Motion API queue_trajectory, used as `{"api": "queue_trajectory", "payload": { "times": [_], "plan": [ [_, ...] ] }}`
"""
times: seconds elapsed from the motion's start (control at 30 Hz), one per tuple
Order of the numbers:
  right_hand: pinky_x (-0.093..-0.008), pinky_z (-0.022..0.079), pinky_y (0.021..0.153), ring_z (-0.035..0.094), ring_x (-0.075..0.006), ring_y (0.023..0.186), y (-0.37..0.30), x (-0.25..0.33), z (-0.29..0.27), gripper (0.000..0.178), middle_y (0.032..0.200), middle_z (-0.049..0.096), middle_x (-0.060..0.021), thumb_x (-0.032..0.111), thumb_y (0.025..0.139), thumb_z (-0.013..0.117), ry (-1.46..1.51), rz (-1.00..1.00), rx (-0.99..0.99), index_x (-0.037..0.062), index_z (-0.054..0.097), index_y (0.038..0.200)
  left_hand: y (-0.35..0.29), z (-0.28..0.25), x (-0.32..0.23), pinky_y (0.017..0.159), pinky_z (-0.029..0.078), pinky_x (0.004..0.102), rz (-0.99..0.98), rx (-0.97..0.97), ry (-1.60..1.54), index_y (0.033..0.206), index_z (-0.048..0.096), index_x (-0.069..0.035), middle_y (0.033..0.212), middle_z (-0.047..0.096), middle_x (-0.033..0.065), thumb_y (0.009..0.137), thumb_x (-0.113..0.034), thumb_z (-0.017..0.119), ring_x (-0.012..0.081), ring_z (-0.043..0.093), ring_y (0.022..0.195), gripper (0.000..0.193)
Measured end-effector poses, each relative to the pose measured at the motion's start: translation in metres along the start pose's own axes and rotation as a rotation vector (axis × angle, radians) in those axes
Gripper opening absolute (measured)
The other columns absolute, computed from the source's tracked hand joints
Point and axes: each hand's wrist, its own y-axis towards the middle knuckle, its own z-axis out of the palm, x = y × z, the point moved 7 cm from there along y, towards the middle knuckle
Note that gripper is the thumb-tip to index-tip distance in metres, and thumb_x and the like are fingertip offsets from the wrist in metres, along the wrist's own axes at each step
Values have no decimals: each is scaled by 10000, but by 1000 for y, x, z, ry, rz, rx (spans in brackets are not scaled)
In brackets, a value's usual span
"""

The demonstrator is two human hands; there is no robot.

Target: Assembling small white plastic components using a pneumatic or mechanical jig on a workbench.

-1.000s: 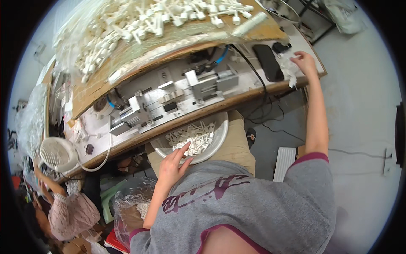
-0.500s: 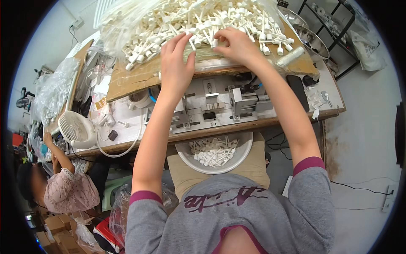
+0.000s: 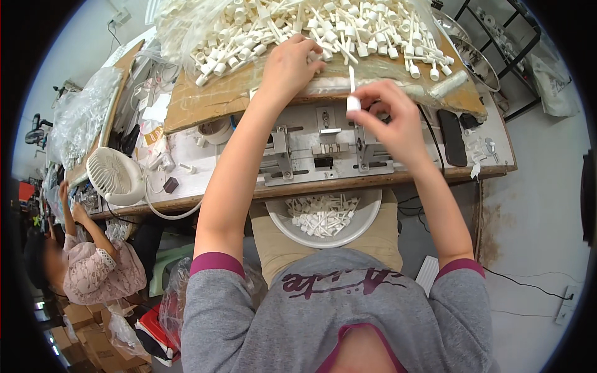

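My right hand (image 3: 393, 121) pinches a white capped plastic stick (image 3: 353, 103) by its cap, thin stem pointing up and away from me. It hovers above the near edge of the cardboard sheet (image 3: 186, 102), over a metal fixture (image 3: 329, 149). At the near edge of a heap of similar white capped sticks (image 3: 373, 40), my left hand (image 3: 289, 69) has its fingers curled together; what they hold is hidden among the white pieces. In my lap rests a grey bowl (image 3: 375, 217) with several such sticks in it.
A white fan (image 3: 115, 175) stands at the table's left, a black phone (image 3: 452, 138) at its right. Metal bowls (image 3: 476, 62) and a black rack (image 3: 519, 59) are beyond the right edge. Another person (image 3: 96, 273) works at far left.
My right hand has drawn back from the heap toward me, bringing out one white capped stick. My left hand has shifted right and its fingers have curled in. The view has shifted slightly.
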Motion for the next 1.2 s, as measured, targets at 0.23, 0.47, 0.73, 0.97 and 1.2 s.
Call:
{"api": "queue_trajectory", "payload": {
  "times": [0.23,0.47,0.73,0.97,1.2],
  "plan": [
    [-337,533,755,652,-273,867,-94,12,46,278,1217,629,-95,63,751,724,-433,-206,117,39,625,1010,-1,-12,-11,797,516,408,-133,6,57,947,692,-39,990,622,144,796,-250,742,323,639,903,264],
    [-280,472,538,568,-190,532,-108,-4,84,235,1236,660,-86,97,750,718,-731,-298,259,47,629,961,-10,-28,-24,803,509,396,-26,-113,-31,977,682,-50,1003,624,121,822,-166,697,313,635,919,195],
    [-310,524,564,619,-240,544,-90,-6,92,289,1229,659,-105,118,726,736,-773,-181,330,48,625,982,-46,-71,-54,735,542,367,-26,-312,-375,996,710,-74,1068,628,96,753,-113,759,244,653,826,251],
    [-356,552,620,691,-272,683,-81,-13,87,304,1218,662,-86,170,735,765,-643,-102,431,54,667,998,-86,-77,-63,722,568,309,-11,-277,-382,1024,737,-78,1142,609,75,738,-47,789,174,655,908,292],
    [-265,474,532,577,-88,552,28,1,20,198,846,720,-5,219,807,751,-336,-55,8,84,719,949,-157,-60,-80,729,546,317,2,-79,-176,1035,710,-58,1187,659,100,750,-77,766,225,659,864,291]
  ]
}}
